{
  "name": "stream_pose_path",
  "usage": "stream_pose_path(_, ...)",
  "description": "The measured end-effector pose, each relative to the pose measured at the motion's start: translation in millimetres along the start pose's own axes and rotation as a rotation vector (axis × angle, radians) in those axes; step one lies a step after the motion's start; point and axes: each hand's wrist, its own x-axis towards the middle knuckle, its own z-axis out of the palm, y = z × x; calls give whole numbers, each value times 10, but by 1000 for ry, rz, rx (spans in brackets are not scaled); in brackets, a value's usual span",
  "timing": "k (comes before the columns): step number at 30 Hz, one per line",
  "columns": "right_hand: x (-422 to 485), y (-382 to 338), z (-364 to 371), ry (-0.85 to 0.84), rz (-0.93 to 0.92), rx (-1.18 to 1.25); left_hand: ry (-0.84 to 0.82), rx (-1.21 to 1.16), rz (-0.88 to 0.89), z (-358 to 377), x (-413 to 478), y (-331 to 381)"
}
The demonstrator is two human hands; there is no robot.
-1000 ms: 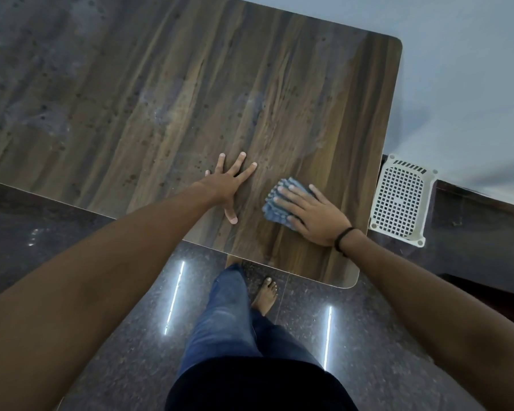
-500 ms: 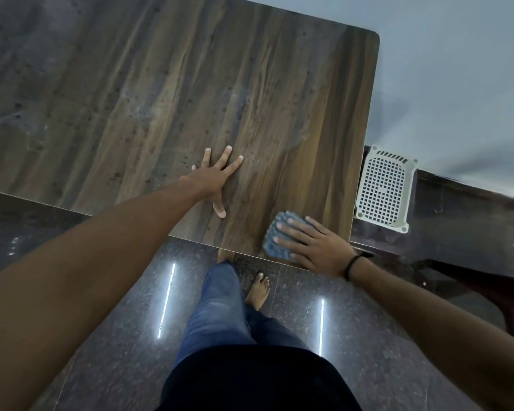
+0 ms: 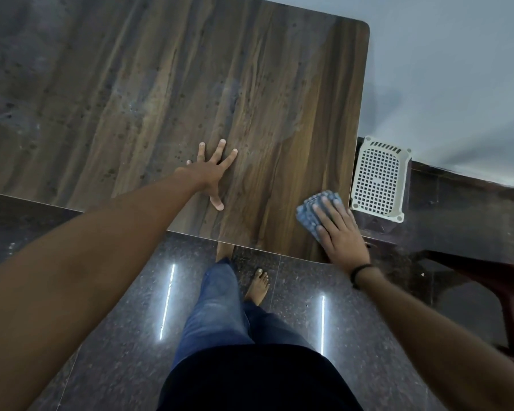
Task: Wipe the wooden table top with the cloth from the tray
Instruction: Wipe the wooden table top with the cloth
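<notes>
The wooden table top [image 3: 190, 84] fills the upper left, dark brown with streaky grain and small dark specks. A blue bumpy cloth [image 3: 310, 210] lies at the table's near right corner. My right hand [image 3: 340, 232] presses flat on it with straight fingers, covering most of it. My left hand [image 3: 212, 170] rests flat on the wood with fingers spread, to the left of the cloth. The white perforated tray [image 3: 379, 179] stands just past the table's right edge and holds nothing.
The tray sits on a dark low surface [image 3: 457, 218] beside the table. A pale wall [image 3: 457, 69] runs behind. My legs and bare foot [image 3: 257, 287] stand on a glossy dark tiled floor [image 3: 116, 321] under the table's near edge.
My right hand has slid the cloth rightwards along the near edge into the table's right corner, beside the tray. My left hand stays planted on the wood.
</notes>
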Motion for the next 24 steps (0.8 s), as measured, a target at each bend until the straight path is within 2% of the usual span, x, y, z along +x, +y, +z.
stream_pose_path(1,-59,-157,79,63,100,2,6,-3,-4,4,-4,-18)
stream_pose_path(3,-185,-258,146,59,81,-39,3,1,-7,-2,-9,-37)
stream_pose_path(6,-149,137,-14,-138,-305,-170,6,-2,6,-4,12,-4)
stream_pose_path(7,8,297,-103,-162,-374,-198,2,-2,2,-11,14,8)
stream_pose_path(8,226,408,-160,-159,-356,-198,-7,-1,-4,-18,21,16)
stream_pose_path(11,865,238,-249,-17,84,-76,-19,-7,-11,-26,33,20)
stream_pose_path(12,1002,61,-213,27,149,-78,-24,-3,-11,-27,40,9)
stream_pose_path(13,1069,-126,-153,30,104,-106,-32,-3,-9,-35,51,-5)
stream_pose_path(14,1076,-293,-82,-10,-58,-141,-39,-4,-6,-45,70,-27)
stream_pose_path(16,1001,-397,56,-131,-534,-205,-45,-17,8,-107,115,-87)
stream_pose_path(17,1022,-351,46,-194,-702,-240,-37,-29,7,-166,140,-123)
stream_pose_path(18,1131,-287,6,-216,-783,-277,-16,-44,-4,-234,171,-164)
stream_pose_path(19,1291,-248,-45,-217,-757,-302,7,-56,-20,-305,205,-211)
stream_pose_path(20,1457,-245,-85,-203,-641,-299,19,-66,-32,-363,232,-252)
stream_pose_path(23,1821,-410,-230,-87,-68,-101,5,-84,-63,-395,291,-309)
stream_pose_path(24,1832,-525,-225,-64,0,-69,-4,-79,-72,-377,299,-295)
